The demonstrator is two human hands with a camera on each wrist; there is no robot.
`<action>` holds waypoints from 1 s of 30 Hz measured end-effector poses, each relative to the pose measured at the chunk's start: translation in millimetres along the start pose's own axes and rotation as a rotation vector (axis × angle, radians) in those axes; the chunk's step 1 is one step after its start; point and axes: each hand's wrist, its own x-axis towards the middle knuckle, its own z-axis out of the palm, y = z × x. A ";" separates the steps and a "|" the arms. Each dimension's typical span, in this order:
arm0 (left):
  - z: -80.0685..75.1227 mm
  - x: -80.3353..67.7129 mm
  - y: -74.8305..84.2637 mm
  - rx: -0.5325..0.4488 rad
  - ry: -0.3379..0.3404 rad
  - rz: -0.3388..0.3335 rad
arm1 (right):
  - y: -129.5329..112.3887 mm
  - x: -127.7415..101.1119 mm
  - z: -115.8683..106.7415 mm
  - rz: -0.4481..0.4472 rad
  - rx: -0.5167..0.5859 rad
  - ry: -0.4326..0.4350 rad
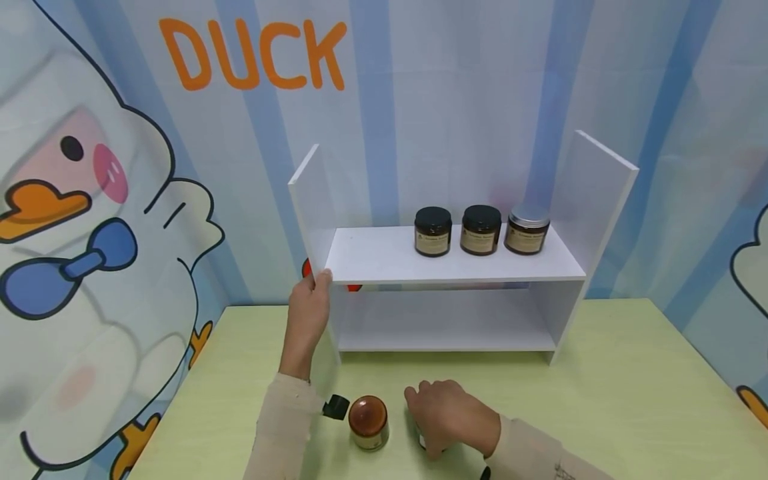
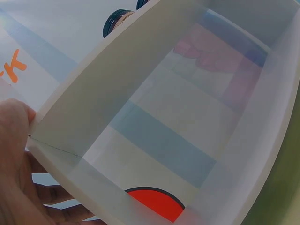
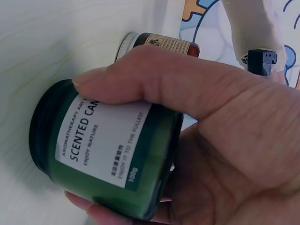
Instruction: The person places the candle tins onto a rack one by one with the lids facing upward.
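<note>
My left hand grips the left side panel of a white two-tier shelf, thumb near the upper board's front corner and fingers behind the panel. My right hand holds a green scented candle jar from above at the table's front. In the right wrist view its thumb lies across the white label, and the jar's dark lid end faces the table. In the head view the hand hides most of this jar. To its left an amber candle jar stands upside down on its silver lid.
On the upper board stand two black-lidded jars and a silver-lidded jar, towards the right. The shelf's right side panel rises beside them. A striped duck-print curtain hangs behind the pale green table.
</note>
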 end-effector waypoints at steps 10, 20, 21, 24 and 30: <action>-0.7 3.0 0.6 0.006 0.008 -0.007 | -0.9 -2.2 -0.9 -0.002 -0.046 0.038; 0.1 1.0 3.1 -0.001 -0.003 -0.012 | -6.7 3.0 -3.3 0.023 -0.168 -0.002; -0.4 0.7 3.2 -0.001 -0.005 -0.009 | -6.9 3.3 -3.5 0.025 -0.176 -0.001; -1.4 0.0 2.7 -0.005 -0.008 0.002 | -8.1 4.9 -3.5 0.044 -0.198 0.000; -0.9 -0.2 0.6 -0.002 -0.011 -0.009 | -13.5 7.8 -2.6 0.047 -0.280 -0.033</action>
